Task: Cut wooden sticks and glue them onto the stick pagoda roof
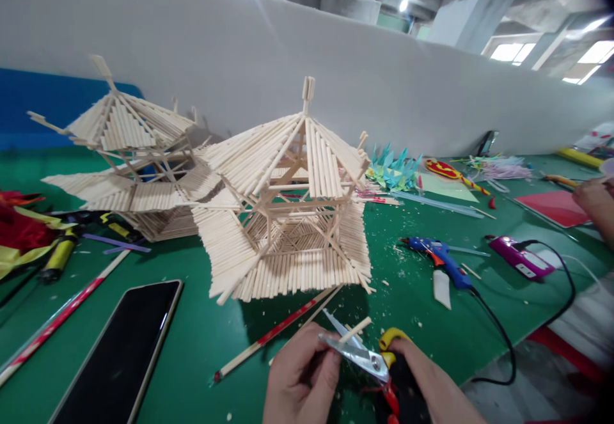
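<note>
Near the bottom centre, my left hand (303,373) pinches a short wooden stick (357,329) that lies between the blades of the scissors (367,359). My right hand (425,373) is closed around the yellow and red handles, with the blades pointing up and left. Just beyond my hands stands a pavilion model (292,219) made of thin wooden sticks, with a partly covered roof. A long stick with a red wrapper (283,328) lies on the green table (201,347) in front of it.
A second stick pavilion (129,168) stands at the back left, a black phone (119,353) at the lower left. Right of centre lie a blue glue gun (439,259) with its cable and a purple power socket (522,259). Another person's hand (597,206) is at the right edge.
</note>
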The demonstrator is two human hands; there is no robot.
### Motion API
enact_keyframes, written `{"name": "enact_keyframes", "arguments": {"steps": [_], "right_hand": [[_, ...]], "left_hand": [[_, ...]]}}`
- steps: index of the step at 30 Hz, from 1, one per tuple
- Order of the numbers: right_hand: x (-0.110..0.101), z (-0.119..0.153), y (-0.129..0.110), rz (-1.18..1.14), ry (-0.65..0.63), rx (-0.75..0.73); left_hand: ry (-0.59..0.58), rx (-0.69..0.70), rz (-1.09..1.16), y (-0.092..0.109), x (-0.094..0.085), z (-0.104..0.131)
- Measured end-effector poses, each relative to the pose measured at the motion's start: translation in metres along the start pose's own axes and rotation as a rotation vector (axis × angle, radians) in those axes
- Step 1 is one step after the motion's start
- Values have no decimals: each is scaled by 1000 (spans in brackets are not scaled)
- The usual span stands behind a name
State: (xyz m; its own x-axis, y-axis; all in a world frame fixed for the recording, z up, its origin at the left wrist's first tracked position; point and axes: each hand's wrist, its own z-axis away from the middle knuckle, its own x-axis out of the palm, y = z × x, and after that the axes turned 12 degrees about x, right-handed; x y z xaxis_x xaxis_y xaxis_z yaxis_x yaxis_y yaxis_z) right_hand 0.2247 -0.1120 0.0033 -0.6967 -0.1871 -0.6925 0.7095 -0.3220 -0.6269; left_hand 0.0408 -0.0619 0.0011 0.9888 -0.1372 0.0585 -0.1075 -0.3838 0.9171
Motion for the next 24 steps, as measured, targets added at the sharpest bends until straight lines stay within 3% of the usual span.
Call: {"name": "enact_keyframes", "arguments": {"steps": [6, 14, 20, 24], "right_hand": [[7, -3, 1, 66, -44, 79], [10, -6, 4, 127, -54, 123], [10, -7, 0, 94, -33, 56], [11, -13, -7, 35, -16, -40]], "left_hand": [[-31, 6, -5, -5, -2, 1], [-57, 130, -116, -4, -3, 0], [-82, 218, -223, 3, -7, -4], [-77, 398, -340, 14, -6, -6]]}}
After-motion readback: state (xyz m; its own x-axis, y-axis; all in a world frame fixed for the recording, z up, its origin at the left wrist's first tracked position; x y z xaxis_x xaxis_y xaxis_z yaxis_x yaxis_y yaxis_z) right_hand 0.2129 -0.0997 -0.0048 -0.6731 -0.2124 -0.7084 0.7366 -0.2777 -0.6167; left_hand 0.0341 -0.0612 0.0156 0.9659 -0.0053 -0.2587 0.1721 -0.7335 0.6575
